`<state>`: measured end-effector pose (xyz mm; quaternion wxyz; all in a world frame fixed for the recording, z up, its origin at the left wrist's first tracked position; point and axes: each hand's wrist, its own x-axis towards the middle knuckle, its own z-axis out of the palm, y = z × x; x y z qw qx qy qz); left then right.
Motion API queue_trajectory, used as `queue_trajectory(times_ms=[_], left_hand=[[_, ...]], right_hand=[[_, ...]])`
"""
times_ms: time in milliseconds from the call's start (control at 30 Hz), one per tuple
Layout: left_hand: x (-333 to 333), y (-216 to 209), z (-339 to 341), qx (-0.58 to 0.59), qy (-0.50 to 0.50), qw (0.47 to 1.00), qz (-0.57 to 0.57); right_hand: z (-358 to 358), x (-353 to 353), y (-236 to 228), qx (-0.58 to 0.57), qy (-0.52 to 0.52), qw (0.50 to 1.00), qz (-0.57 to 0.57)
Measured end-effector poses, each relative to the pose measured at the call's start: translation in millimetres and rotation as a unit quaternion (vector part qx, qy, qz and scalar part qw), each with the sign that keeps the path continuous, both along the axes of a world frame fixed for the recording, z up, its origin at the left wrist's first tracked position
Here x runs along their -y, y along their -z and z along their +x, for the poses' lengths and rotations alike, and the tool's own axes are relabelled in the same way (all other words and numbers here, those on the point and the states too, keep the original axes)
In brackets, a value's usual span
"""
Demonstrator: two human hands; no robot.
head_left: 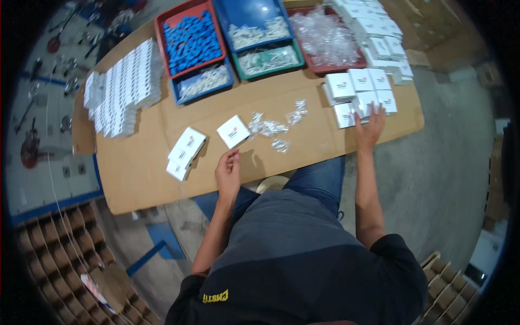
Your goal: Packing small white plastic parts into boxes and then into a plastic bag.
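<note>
My left hand (pixel 228 169) is closed, its fingers curled in at the table's near edge. Whether anything is inside it is hidden. Just beyond it lies a single small white box (pixel 231 130) with printing on top. My right hand (pixel 370 130) reaches to a group of small white boxes (pixel 341 86) at the right of the table. Its fingers are spread, with the tips touching the nearest boxes. Several clear plastic pieces (pixel 268 128) lie between the hands. Left of my left hand, a few more white boxes (pixel 189 142) lie overlapping in a short row.
Along the far side stand a red bin (pixel 157 33) of blue parts, blue and green bins (pixel 301 60) of whitish parts, and a red tray (pixel 326 69) of clear plastic pieces. White boxes are stacked at the left (pixel 127 81) and far right (pixel 374 27). Cardboard dividers (pixel 59 238) stand below left.
</note>
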<state>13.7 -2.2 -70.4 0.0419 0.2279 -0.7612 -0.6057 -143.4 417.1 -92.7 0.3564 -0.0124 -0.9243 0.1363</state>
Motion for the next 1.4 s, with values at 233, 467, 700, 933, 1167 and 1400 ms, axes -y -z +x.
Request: queue_trajectory(times_ms=[233,467,700,933,1167,1400], left_hand=[[20,-5,-2,-0.012,-0.050,0.988,-0.142],[38,39,3,-0.011,-0.069,0.995,-0.069],[40,16,19,0.053,-0.190,0.951,0.236],[62,-12,15,0.117,-0.106,0.856,0.493],[27,-15,9,0.096,-0.026,0.772,0.627],[9,-6,15,0.015,-0.042,0.736,0.675]], right_hand=[[18,115,-33,0.059,-0.184,0.974,-0.120],[40,309,-28,0.234,-0.383,0.873,-0.192],[36,373,-5,0.338,-0.330,0.880,0.055],[49,344,-21,0.344,-0.477,0.803,-0.095],[87,307,-43,0.325,-0.582,0.723,-0.182],[85,297,-36,0.243,-0.636,0.716,-0.155]])
